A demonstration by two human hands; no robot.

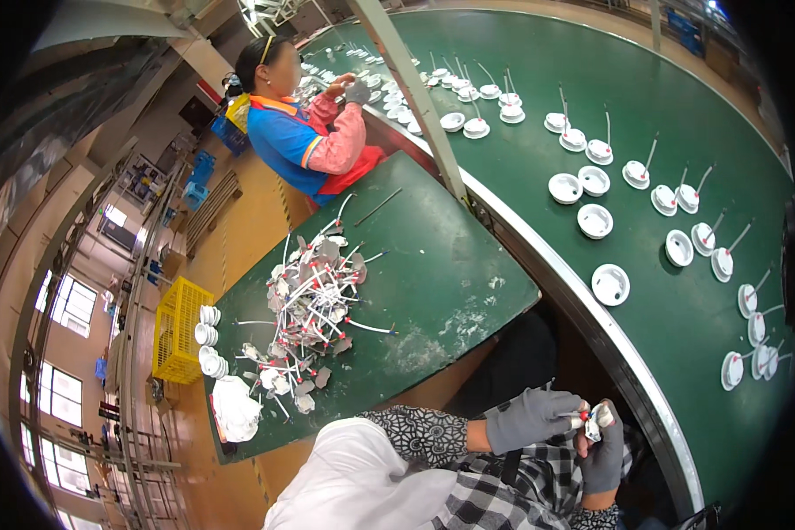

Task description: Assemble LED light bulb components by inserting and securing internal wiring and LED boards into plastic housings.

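Apparently both gloved hands are closed in fingertip pinches on one small white-and-silver fitting (594,433), held off to the right of the green side table (406,230): the left hand (526,422) at its red part, the right hand (604,464) around its pale end. It looks light and stiff, perhaps thin enough to bend, so gripping its body should suit. Similar wired fittings (322,287) lie heaped on that table.
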